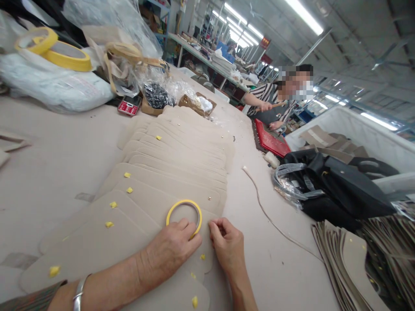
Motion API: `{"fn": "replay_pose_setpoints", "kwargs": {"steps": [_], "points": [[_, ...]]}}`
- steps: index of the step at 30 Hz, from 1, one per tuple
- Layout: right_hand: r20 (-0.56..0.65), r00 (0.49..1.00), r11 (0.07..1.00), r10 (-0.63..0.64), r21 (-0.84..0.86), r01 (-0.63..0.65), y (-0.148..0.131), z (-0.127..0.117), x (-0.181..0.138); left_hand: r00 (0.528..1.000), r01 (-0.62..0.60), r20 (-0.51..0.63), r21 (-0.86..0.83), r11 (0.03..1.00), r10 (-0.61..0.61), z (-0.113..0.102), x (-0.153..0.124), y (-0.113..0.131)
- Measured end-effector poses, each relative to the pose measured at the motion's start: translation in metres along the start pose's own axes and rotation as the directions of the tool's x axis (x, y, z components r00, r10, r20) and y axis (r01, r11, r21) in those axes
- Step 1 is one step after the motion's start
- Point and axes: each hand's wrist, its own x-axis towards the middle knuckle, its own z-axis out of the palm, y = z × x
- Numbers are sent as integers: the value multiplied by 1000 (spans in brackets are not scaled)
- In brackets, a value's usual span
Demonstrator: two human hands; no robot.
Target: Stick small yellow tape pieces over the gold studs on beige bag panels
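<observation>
My left hand (171,250) grips the near edge of a yellow tape roll (184,211) lying on a row of overlapping beige leather panels (168,172). Just to its right, my right hand (227,244) has its fingers curled in a pinch at the edge of the nearest panel; what they hold is too small to make out. Small yellow tape bits (113,204) mark the panels' left sides. A silver bracelet sits on my left wrist.
Two more yellow tape rolls (53,47) rest on plastic bags at far left. A red calculator (129,105) and bagged hardware (157,95) lie behind the panels. A person in a striped top (269,99) works over a red board. Black bags (337,181) and stacked panels (346,259) fill the right.
</observation>
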Motion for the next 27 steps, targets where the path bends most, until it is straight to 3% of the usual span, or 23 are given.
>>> {"fn": "replay_pose_setpoints", "kwargs": {"steps": [4,9,11,14,17,24,27], "points": [[-40,999,997,-23,-78,20,-2,1,1,1000,13,5,1,1000,-13,3,-2,0],[-72,989,989,127,83,-121,10,-1,-9,999,31,24,0,1000,-31,7,-6,0],[-76,994,994,74,82,-67,14,0,-14,998,38,40,-5,999,-38,7,-6,1],[-115,988,993,-105,-72,97,12,2,-18,998,37,59,23,999,-38,5,-6,2],[-136,971,962,-198,-215,166,5,8,-14,997,33,67,50,998,-36,3,-5,3],[-80,973,951,-217,-242,192,-8,11,-3,996,81,48,22,997,-82,-2,-5,-6],[35,984,970,-175,-167,178,-11,0,-7,996,81,-22,-34,996,-82,-12,-5,-12]]}}
